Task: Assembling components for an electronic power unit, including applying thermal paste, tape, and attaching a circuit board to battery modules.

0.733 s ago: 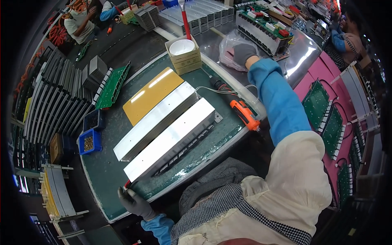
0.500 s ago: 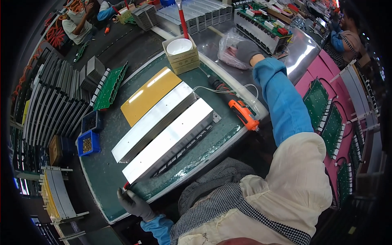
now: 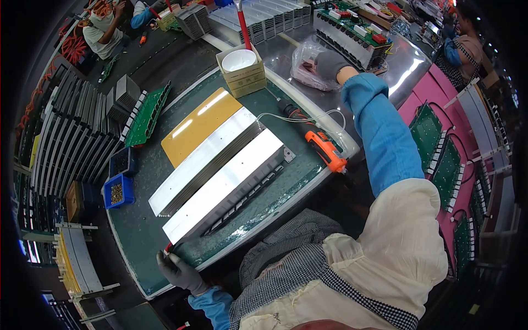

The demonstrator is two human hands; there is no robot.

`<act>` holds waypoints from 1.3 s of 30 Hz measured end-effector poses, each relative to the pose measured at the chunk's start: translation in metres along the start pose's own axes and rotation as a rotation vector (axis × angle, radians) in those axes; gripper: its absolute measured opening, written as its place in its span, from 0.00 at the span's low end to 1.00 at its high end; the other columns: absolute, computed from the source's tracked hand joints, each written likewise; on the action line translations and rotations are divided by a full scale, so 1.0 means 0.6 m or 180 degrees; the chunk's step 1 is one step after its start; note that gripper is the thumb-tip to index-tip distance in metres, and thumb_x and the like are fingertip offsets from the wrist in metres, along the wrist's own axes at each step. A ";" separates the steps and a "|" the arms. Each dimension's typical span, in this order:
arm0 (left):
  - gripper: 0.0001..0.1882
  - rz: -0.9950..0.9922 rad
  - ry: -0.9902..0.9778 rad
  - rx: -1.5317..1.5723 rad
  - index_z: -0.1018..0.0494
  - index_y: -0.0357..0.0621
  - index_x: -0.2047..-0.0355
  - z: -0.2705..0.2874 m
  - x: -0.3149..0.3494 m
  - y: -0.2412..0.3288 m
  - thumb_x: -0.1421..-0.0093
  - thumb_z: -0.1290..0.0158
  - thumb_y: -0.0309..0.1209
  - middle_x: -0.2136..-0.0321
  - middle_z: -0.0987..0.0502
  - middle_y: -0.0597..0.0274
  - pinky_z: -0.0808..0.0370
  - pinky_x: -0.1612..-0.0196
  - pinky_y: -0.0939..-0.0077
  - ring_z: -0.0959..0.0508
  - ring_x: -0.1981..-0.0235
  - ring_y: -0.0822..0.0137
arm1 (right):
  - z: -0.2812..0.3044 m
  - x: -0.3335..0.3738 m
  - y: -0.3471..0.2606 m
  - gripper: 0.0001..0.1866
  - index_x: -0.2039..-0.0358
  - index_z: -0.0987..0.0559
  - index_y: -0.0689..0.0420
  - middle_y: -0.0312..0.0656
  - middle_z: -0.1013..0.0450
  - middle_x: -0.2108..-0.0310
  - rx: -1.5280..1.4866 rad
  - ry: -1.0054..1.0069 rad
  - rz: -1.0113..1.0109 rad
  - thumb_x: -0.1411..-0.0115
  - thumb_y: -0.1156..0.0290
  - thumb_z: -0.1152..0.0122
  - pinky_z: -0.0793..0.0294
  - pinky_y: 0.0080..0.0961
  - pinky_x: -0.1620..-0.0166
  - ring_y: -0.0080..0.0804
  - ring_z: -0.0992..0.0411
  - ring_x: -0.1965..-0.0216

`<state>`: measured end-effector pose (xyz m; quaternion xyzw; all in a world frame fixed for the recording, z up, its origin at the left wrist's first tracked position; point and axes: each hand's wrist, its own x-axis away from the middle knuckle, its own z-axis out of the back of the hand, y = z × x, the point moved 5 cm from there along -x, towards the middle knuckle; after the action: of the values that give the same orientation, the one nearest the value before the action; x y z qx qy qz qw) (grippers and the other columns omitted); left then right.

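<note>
My right hand [image 3: 332, 66], in a grey glove, reaches to a clear plastic bag [image 3: 302, 77] holding reddish-brown pieces. Its fingertips are hidden at the bag's mouth. My left hand [image 3: 182, 274], also gloved, is at the table's near left, its fingers closed around a small red-and-white piece [image 3: 168, 248] by the corner of a metal heatsink [image 3: 225, 186]. Black parts line the heatsink's near side. A second heatsink [image 3: 206, 159] lies parallel behind it, and beyond that a yellow-brown sheet [image 3: 201, 127].
An orange-and-black electric screwdriver [image 3: 326, 151] lies right of the heatsinks. Behind it stands a cardboard box [image 3: 246, 80] with a white cup. At left are a blue bin [image 3: 119, 191] of small brass-coloured parts and a green circuit board [image 3: 146, 114]. More boards [image 3: 446, 173] rest on pink sheeting.
My right hand has shifted slightly at the bag, and more of the reddish-brown pieces shows beside its fingers. My left hand stays by the heatsink's corner.
</note>
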<state>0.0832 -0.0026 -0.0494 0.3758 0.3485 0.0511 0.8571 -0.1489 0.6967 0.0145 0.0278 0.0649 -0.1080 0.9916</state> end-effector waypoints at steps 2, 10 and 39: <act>0.19 0.0002 -0.0008 -0.0019 0.33 0.29 0.42 0.002 0.000 -0.001 0.32 0.51 0.24 0.46 0.26 0.47 0.26 0.44 0.70 0.24 0.47 0.59 | 0.001 -0.003 0.002 0.14 0.66 0.14 0.54 0.50 0.20 0.65 -0.0131 0.0065 0.0057 0.44 0.62 0.43 0.23 0.39 0.55 0.49 0.22 0.62; 0.19 0.0083 -0.0027 0.0119 0.34 0.30 0.42 0.000 0.000 0.003 0.31 0.51 0.24 0.46 0.26 0.47 0.27 0.43 0.70 0.25 0.46 0.59 | 0.011 -0.003 0.019 0.11 0.65 0.14 0.51 0.48 0.19 0.67 -0.0127 0.0018 0.0059 0.48 0.64 0.38 0.22 0.37 0.57 0.47 0.21 0.64; 0.20 0.0090 0.0171 0.0647 0.35 0.31 0.40 0.019 0.004 -0.004 0.31 0.54 0.22 0.44 0.28 0.49 0.28 0.42 0.72 0.26 0.45 0.62 | 0.135 0.039 0.012 0.12 0.63 0.15 0.49 0.45 0.20 0.63 -0.0668 0.0608 -0.0019 0.46 0.60 0.34 0.24 0.37 0.55 0.45 0.22 0.59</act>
<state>0.0919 -0.0106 -0.0469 0.4642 0.3694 0.0376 0.8041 -0.1149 0.6931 0.0919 -0.0661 0.1700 -0.1005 0.9781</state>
